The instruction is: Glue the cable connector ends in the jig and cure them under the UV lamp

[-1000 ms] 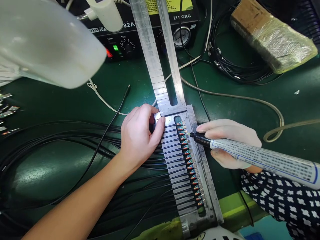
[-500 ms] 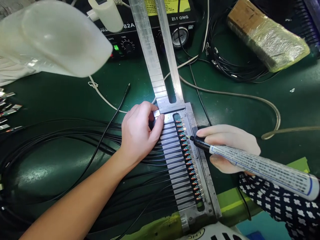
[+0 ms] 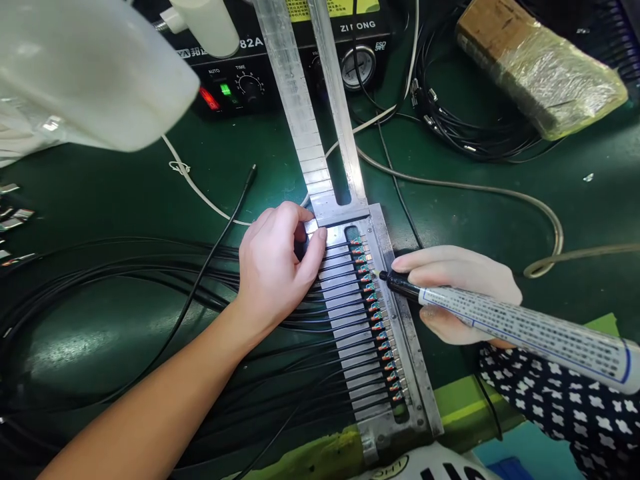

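Observation:
A slotted metal jig [image 3: 345,347] lies slanted on the bench, holding a row of thin black cables [image 3: 345,291] side by side. Their stripped coloured wire ends [image 3: 376,307] meet small metal connectors along the right side. My left hand [image 3: 280,260], bare, pinches the jig's upper left edge between thumb and fingers. In my right hand [image 3: 465,277], which wears pale finger covers or a glove, is a thick pen [image 3: 520,327] with a printed white barrel and black front end. Its tip is at the upper part of the wire row; whether it touches cannot be told.
A long slotted metal bar [image 3: 295,100] extends away beyond the jig. Behind stands a black control unit [image 3: 295,67] with a gauge. A translucent white shape [image 3: 110,67] covers the upper left. Coiled black cables [image 3: 465,133] and a wrapped block [image 3: 545,73] lie at the upper right.
The view has shifted slightly, and the translucent white shape covers less of the control unit, showing its red switch. Both hands keep nearly the same places on the jig and pen.

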Tool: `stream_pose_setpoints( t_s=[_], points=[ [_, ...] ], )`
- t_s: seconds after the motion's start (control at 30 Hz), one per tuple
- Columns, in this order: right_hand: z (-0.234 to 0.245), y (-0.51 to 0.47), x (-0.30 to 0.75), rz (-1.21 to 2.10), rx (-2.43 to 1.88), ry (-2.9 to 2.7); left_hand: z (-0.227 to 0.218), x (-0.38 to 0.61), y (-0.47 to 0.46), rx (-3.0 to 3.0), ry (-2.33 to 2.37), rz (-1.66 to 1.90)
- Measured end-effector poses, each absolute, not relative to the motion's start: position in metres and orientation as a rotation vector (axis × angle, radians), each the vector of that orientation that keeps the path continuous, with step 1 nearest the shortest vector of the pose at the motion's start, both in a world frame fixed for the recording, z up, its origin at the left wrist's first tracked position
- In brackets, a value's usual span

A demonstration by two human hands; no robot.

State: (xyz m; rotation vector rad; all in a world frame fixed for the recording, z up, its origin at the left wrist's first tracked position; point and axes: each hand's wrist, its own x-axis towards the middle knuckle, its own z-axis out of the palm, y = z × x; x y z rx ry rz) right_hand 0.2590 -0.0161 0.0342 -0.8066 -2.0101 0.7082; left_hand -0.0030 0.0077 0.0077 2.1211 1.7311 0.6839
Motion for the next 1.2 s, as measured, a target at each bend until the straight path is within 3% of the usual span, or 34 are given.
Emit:
stream_pose_setpoints(
  t_s=[1.2],
  points=[
    [0.0338,-0.0135,0.2595,0.755,-0.8,-1.985,0.0064,-0.0033,0.0077,2.126,1.745,0.664]
  ],
)
